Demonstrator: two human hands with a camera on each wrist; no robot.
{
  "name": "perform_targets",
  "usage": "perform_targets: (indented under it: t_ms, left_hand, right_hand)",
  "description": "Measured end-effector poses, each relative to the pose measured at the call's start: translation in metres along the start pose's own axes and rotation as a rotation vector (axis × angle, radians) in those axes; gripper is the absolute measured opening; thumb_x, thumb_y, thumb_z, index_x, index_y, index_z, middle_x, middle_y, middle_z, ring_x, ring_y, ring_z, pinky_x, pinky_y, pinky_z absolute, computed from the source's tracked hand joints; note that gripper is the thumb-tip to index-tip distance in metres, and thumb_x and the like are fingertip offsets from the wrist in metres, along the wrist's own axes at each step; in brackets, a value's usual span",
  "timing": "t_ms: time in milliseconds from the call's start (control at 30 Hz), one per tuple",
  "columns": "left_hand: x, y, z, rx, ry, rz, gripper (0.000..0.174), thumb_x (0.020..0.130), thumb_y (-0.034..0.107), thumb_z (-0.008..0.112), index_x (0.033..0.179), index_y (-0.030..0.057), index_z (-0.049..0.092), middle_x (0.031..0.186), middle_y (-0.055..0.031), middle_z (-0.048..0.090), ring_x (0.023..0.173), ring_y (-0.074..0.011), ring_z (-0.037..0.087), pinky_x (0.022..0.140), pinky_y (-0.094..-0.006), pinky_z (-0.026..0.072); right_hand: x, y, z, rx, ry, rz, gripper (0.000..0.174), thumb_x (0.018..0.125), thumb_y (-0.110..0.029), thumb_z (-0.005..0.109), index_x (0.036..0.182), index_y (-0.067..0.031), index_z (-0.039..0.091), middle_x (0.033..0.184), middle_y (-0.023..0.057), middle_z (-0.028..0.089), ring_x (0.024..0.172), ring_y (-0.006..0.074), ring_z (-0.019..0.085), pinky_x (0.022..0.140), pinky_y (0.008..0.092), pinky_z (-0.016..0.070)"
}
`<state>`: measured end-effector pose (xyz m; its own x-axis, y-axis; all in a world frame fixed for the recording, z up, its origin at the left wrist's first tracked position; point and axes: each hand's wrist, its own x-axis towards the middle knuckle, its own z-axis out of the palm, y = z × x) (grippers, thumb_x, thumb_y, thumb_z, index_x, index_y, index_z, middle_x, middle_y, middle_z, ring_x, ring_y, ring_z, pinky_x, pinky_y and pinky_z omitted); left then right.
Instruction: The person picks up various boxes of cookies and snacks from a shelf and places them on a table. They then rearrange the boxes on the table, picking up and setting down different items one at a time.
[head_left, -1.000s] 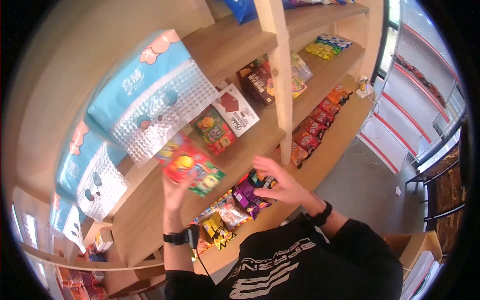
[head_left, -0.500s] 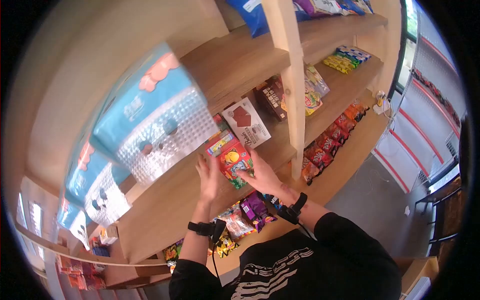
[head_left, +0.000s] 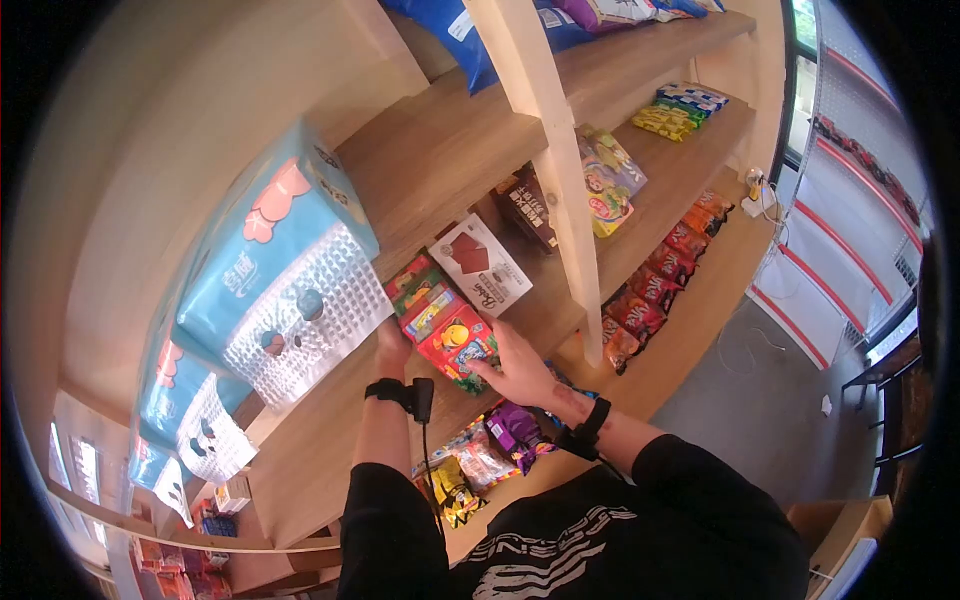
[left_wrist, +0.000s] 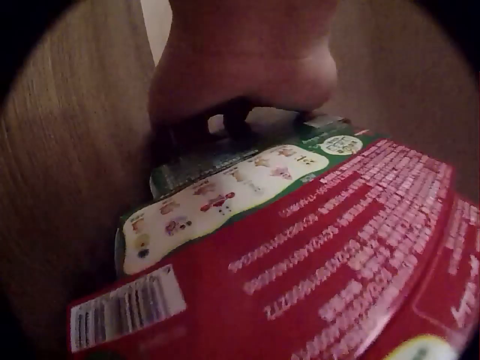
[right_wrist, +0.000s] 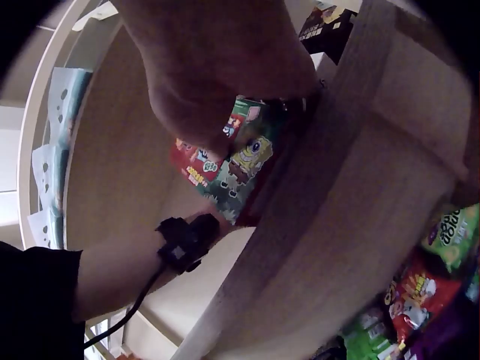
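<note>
Nearest the camera, in the lower middle of the head view, the right hand [head_left: 520, 365] is lying against the near right edge of the red box [head_left: 455, 340]. Its fingers are spreading along that edge, but I cannot tell whether they are curling round it. Just to the left, the left hand [head_left: 390, 345] is gripping the box's other end, and the left wrist view is showing its fingers [left_wrist: 225, 97] curling over that edge. So the box is sitting between the two hands and touching both, at the wooden shelf [head_left: 320, 440] in mid-frame. I cannot tell whether it is resting there yet.

It is looking like a printed card carton, so it is probably:
- light and stiff at the corners
- glossy enough to slide
- easy to dent on its broad faces

The short ends are seeming the best hold.

Beyond it, up and to the right, a white box [head_left: 480, 265] is lying just beside it. Farther off at the upper left, blue tissue packs [head_left: 280, 270] are standing.
</note>
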<state>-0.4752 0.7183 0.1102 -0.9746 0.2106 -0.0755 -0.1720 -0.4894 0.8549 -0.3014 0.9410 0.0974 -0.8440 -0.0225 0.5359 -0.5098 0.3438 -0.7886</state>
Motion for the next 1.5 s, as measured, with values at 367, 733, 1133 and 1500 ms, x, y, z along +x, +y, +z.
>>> perform_targets:
  t_ms: [367,733,1133,1500]
  left_hand:
    - [-0.094,0.028,-0.039,0.235,0.141,0.141,0.075,0.098,0.064,0.032,0.142,0.0037,0.043,0.137,-0.0128,0.055,0.123,-0.0273,0.054,0.108,-0.0415,0.0388]
    - [-0.372,0.052,-0.033,0.694,0.443,0.159,0.045,0.105,0.029,0.046,0.142,0.0054,0.042,0.101,0.0045,0.058,0.083,-0.0039,0.049,0.066,-0.0208,0.0413]
    - [-0.658,-0.102,-0.117,-0.010,0.776,0.063,0.051,0.105,0.025,0.043,0.150,0.0035,0.030,0.146,-0.0066,0.043,0.132,-0.0171,0.039,0.110,-0.0330,0.0307]
    - [-0.817,-0.158,-0.105,-0.407,1.035,0.562,0.052,0.104,0.024,0.045,0.150,0.0170,0.022,0.145,-0.0046,0.042,0.131,-0.0196,0.044,0.104,-0.0385,0.0395]
  right_hand:
    - [-0.022,-0.012,-0.010,0.297,-0.299,0.040,0.069,0.088,-0.024,0.071,0.142,-0.0016,0.035,0.131,0.0212,0.053,0.123,0.0304,0.053,0.102,0.0380,0.0410]
    - [-0.134,-0.075,0.038,0.866,-0.776,0.464,0.080,0.083,-0.015,0.077,0.146,-0.0014,0.029,0.140,0.0095,0.045,0.131,0.0187,0.039,0.112,0.0378,0.0285]
    - [-0.218,-0.166,0.154,0.625,-1.743,0.440,0.075,0.081,-0.022,0.079,0.142,-0.0036,0.040,0.141,0.0084,0.049,0.130,0.0209,0.045,0.111,0.0391,0.0329]
    - [-0.300,-0.262,0.306,0.568,-2.558,0.491,0.066,0.078,-0.025,0.082,0.133,-0.0041,0.052,0.123,0.0067,0.063,0.113,0.0173,0.057,0.095,0.0342,0.0465]
